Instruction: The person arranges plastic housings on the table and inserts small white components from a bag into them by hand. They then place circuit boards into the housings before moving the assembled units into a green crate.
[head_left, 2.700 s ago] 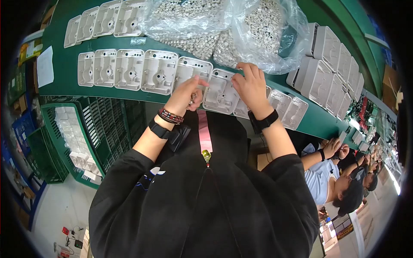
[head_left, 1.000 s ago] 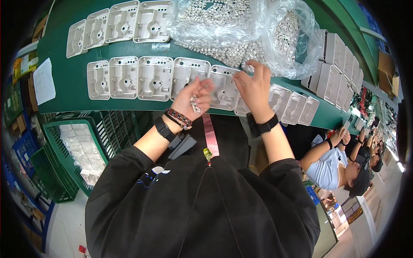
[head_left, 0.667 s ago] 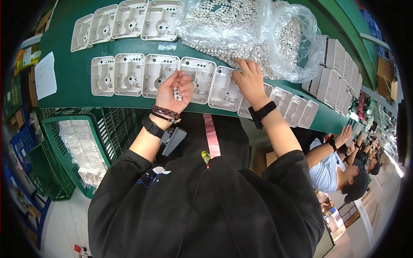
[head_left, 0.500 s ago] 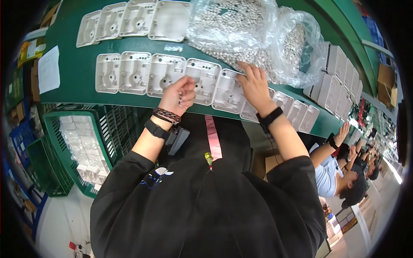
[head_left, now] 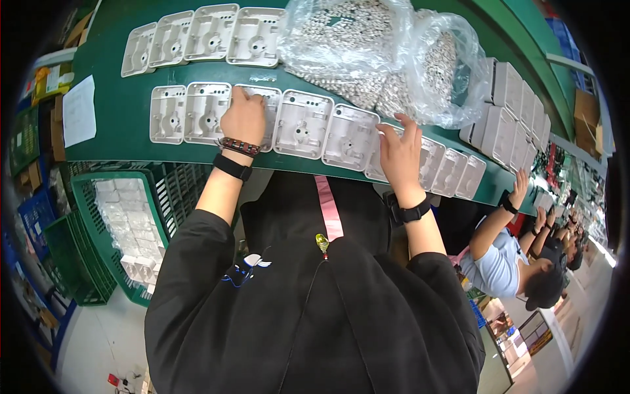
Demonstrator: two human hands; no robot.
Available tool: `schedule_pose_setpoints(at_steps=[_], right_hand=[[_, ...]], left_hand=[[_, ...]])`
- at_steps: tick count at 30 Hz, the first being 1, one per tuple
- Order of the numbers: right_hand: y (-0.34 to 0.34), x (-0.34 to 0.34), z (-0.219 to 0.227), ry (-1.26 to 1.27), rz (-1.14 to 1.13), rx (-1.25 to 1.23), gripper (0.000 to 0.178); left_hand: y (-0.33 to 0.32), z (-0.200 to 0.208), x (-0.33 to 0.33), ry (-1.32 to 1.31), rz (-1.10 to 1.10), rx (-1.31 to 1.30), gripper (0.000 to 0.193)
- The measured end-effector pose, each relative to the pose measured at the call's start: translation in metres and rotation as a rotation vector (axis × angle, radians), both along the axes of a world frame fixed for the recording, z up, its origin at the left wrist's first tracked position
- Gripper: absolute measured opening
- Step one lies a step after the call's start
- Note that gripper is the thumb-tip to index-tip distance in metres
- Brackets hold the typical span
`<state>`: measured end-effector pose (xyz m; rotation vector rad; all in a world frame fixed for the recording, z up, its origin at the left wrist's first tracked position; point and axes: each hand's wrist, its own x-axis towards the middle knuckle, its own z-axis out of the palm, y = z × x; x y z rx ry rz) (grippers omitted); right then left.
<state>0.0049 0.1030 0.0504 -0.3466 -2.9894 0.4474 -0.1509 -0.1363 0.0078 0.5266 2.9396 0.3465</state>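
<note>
A row of light grey plastic housings [head_left: 303,125] lies along the near side of the green table. My left hand [head_left: 244,119] is curled down over the third housing from the left, its fingers closed. Whatever those fingers hold is hidden beneath the hand. My right hand [head_left: 401,157] hovers over the housings right of the middle, beside a housing with a round boss [head_left: 351,138]. Its thumb and fingers are apart, and I see nothing between them. Just beyond it, a heap of small whitish parts [head_left: 357,85] spills from a clear plastic bag [head_left: 420,52].
A second row of housings [head_left: 211,33] lies at the back left, near a white paper sheet [head_left: 79,110]. Stacked grey housings [head_left: 502,131] stand at the right. A green crate [head_left: 82,190] of wrapped white pieces sits below the table's left edge. A co-worker [head_left: 499,259] is at the right.
My left hand has moved left and away from me, from the near edge onto the third housing. The right hand has drawn back from the heap of parts toward me.
</note>
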Motion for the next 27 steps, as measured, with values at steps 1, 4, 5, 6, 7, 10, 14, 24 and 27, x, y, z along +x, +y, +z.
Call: schedule_pose_setpoints(at_steps=[1,4,5,6,7,10,14,24,27], right_hand=[[0.001,0.007,0.005,0.012,-0.016,-0.013,0.024],[0.005,0.023,0.020,0.051,-0.044,-0.037,0.024],[0.005,0.030,0.022,0.039,-0.058,-0.054,0.025],[0.005,0.036,0.025,0.028,-0.070,-0.072,0.026],[0.006,0.041,0.027,0.019,-0.079,-0.093,0.026],[0.013,0.047,0.033,0.033,-0.069,-0.109,0.028],[0.015,0.042,0.040,0.073,-0.015,-0.153,0.029],[-0.011,-0.008,0.063,0.309,0.303,-0.547,0.025],[-0.012,-0.013,0.056,0.313,0.371,-0.512,0.025]], left_hand=[[0.003,-0.001,-0.001,-0.031,0.014,-0.064,0.011],[0.007,0.003,-0.002,0.005,-0.001,-0.062,0.009],[0.007,0.002,-0.001,0.022,-0.003,-0.071,0.008],[0.007,0.001,-0.001,0.028,-0.004,-0.073,0.008],[0.007,0.000,-0.003,0.021,0.001,-0.087,0.008],[0.008,0.000,-0.005,0.021,0.027,-0.129,0.007],[0.006,0.008,-0.003,0.110,0.029,-0.061,0.011],[0.060,0.098,0.059,-1.024,0.149,0.750,0.017],[0.066,0.099,0.069,-1.165,0.200,0.762,0.020]])
